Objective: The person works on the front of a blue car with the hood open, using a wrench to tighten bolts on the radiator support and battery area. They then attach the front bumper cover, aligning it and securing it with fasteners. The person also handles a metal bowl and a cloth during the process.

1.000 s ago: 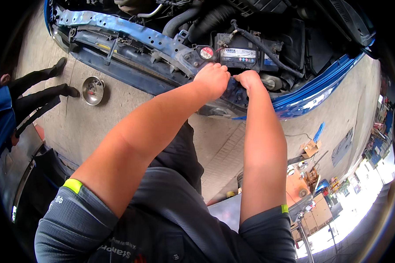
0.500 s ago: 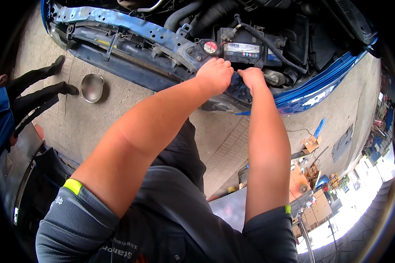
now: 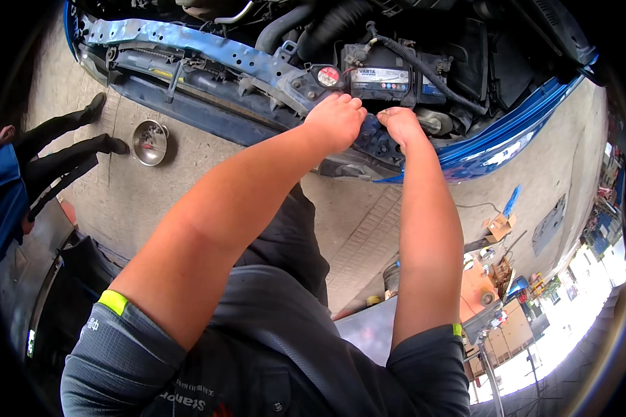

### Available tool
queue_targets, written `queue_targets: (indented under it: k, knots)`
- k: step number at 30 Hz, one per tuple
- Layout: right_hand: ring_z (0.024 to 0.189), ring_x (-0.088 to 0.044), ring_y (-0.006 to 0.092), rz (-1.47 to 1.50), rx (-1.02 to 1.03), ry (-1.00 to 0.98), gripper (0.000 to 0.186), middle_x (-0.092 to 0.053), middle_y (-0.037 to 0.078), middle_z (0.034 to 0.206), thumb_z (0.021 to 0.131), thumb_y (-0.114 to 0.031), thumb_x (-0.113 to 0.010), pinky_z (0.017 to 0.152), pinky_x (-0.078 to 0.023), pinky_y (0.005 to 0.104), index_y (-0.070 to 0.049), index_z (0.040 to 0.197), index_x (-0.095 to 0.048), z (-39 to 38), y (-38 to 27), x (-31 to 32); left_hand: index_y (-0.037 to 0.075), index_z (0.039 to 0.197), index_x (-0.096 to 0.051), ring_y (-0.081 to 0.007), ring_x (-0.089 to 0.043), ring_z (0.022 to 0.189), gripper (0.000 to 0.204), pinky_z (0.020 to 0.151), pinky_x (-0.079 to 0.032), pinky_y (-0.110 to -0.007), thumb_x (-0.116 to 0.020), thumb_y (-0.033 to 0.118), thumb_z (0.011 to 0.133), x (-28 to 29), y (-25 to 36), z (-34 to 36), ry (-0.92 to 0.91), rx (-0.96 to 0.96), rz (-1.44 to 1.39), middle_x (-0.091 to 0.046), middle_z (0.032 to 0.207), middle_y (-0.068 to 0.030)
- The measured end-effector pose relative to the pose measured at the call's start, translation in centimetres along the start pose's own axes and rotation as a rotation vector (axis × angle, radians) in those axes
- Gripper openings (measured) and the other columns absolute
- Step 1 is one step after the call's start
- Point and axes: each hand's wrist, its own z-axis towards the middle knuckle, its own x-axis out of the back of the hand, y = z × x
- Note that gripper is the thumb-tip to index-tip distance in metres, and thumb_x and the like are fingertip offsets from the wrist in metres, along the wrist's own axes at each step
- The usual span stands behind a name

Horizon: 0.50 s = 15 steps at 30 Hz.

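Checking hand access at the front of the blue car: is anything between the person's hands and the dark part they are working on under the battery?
Nothing visible stands in the way. The left hand and right hand both already rest on the dark front part just below the black car battery. What their fingers grip there is hidden by the hands themselves.

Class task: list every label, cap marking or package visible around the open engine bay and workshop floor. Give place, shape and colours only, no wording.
Battery label: on the black battery beyond the hands, rectangular, white and blue with small coloured squares.
Round cap sticker: left of the battery, just above the left hand, red and white.
Cardboard box: on the floor at right, small, brown, open.
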Motion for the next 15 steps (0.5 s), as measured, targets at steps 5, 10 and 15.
queue_targets:
  k: [5,10,15]
  knots:
    - [0.096,-0.067,0.0211,-0.059,0.167,-0.053,0.023,-0.073,0.013,0.103,0.090,-0.013,-0.066,0.087,-0.050,0.0321,0.001,0.107,-0.071,1.8,2.7,0.4,0.007,0.121,-0.061,-0.0220,-0.055,0.109,0.041,0.098,-0.041,-0.033,-0.061,0.010,0.080,0.2,-0.1,0.0,0.006,-0.013,0.023,-0.060,0.111,-0.0050]
    - [0.098,-0.067,0.0221,-0.082,0.260,-0.156,0.026,-0.072,0.014,0.107,0.091,-0.007,-0.061,0.089,-0.049,0.0309,0.000,0.114,-0.069,0.8,2.1,1.2,0.007,0.124,-0.060,-0.0220,-0.055,0.110,0.043,0.098,-0.041,-0.033,-0.061,0.011,0.081,-0.1,-0.1,-0.1,-0.009,-0.009,0.020,-0.060,0.113,-0.0048]
    - [0.105,-0.066,0.0230,-0.137,0.347,-0.233,0.032,-0.070,0.014,0.115,0.090,-0.003,-0.055,0.095,-0.048,0.0311,-0.002,0.121,-0.066,1.1,3.0,1.9,0.007,0.126,-0.059,-0.0226,-0.054,0.112,0.044,0.100,-0.039,-0.034,-0.062,0.012,0.083,0.4,0.0,-0.1,-0.047,-0.017,-0.005,-0.059,0.115,-0.0055]
